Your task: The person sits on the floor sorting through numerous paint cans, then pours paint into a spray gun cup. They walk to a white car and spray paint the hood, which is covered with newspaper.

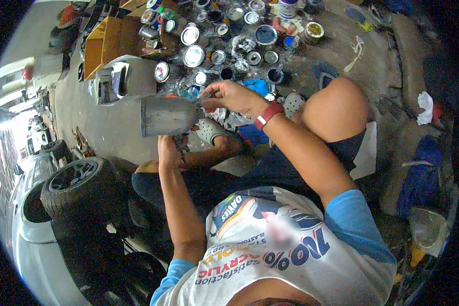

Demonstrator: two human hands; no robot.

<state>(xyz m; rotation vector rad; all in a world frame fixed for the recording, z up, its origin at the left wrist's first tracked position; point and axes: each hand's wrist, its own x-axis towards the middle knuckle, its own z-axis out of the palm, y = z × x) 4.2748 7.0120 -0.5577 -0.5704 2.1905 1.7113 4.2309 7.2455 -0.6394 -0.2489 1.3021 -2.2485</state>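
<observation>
A grey piece with a straight left edge and a rounded right end (167,118) is held up in front of me, above the floor. My left hand (169,149) supports it from below; its fingers are mostly hidden behind the piece. Just beyond the rounded end is my right hand (234,98), a red watch band on its wrist. Its thumb and fingers are pinched together, and what lies between them is too small to make out. Whether the right fingertips touch the grey piece cannot be told.
Many open paint cans (194,56) crowd the floor ahead, with crumpled rags (245,45) among them. A wooden box (103,47) stands at the far left. A loose wheel (76,176) and a silver car (30,245) are on the left. Blue cloth (421,176) lies at the right.
</observation>
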